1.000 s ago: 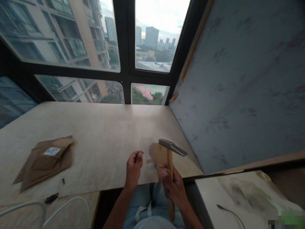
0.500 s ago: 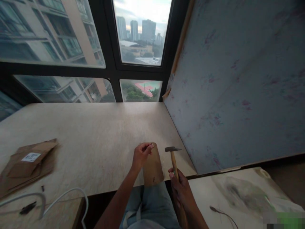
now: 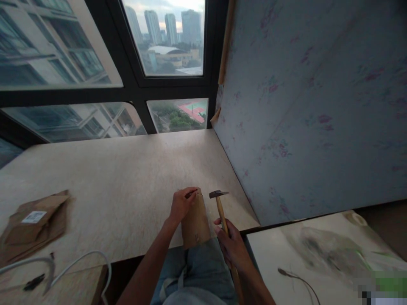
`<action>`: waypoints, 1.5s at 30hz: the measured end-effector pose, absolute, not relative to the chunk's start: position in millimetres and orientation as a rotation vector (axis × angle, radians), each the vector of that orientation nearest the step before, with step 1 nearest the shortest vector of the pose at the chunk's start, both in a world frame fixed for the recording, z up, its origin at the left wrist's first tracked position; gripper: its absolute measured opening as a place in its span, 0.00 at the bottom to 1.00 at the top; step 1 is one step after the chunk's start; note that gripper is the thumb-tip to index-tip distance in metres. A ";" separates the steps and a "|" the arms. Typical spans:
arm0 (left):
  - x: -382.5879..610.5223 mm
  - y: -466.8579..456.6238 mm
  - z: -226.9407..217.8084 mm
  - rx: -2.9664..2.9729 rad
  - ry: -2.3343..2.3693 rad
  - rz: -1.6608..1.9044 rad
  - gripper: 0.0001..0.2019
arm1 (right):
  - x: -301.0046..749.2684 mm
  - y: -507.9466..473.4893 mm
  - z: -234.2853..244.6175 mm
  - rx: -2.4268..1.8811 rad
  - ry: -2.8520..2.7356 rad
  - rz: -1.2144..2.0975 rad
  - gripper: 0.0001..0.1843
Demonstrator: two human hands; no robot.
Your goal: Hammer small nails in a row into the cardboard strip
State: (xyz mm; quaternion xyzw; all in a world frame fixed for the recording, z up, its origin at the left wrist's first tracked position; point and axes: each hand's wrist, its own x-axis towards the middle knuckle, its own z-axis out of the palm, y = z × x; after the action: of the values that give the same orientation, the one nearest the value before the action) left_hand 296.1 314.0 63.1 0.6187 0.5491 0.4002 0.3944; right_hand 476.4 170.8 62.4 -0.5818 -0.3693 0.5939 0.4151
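Right at the near edge of the table (image 3: 127, 169), the two hands sit close together. The left hand (image 3: 180, 206) is closed in a pinch, thumb and fingertips holding a small dark piece (image 3: 191, 194) at the top end of a brown board (image 3: 195, 224); what the piece is I cannot tell, it is too small. The board lies with its long axis running from 12 to 6 o'clock, its lower end hanging off the table edge over the person's lap. The right hand (image 3: 233, 249) is wrapped shut around the wooden handle of a hammer (image 3: 220, 209), gripping about halfway down. From that hand the handle rises toward 11 o'clock, so the metal head stands level with the pinched piece. The head lies just beside the piece at its 3 o'clock, apart from it and not touching, with the left fingertips on the far side of the gap. The right hand is the nearer one to the body, at about 4 o'clock from the left. Well apart at 9 o'clock lie a cardboard packet (image 3: 33, 224) and a white cable (image 3: 79, 262); a blue panel (image 3: 318, 106) leans up at 2 o'clock.
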 end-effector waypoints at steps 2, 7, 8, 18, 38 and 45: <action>295.1 314.1 63.2 1.623 1.384 0.974 0.12 | 478.0 170.6 61.0 -1.476 -0.928 1.506 0.22; 295.0 315.0 57.3 1.730 1.431 0.940 0.11 | 480.3 170.4 62.5 -1.477 -0.932 1.507 0.23; 295.2 315.1 55.9 1.749 1.439 0.938 0.11 | 480.4 170.6 62.7 -1.476 -0.935 1.517 0.23; 297.2 313.9 54.1 1.920 1.447 1.008 0.09 | 478.5 172.1 58.6 -1.490 -0.926 1.514 0.24; 300.1 308.1 52.4 1.963 1.527 1.046 0.14 | 486.9 203.0 111.0 -1.294 -1.068 1.592 0.22; 300.3 306.2 48.9 1.969 1.527 1.048 0.19 | 484.0 206.2 105.2 -1.460 -1.267 1.597 0.19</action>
State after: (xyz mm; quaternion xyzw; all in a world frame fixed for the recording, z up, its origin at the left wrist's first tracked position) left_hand 300.3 306.2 48.9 0.7111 0.5513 0.3785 0.2173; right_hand 484.0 206.2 105.2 -0.5531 -0.4803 0.6051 0.3119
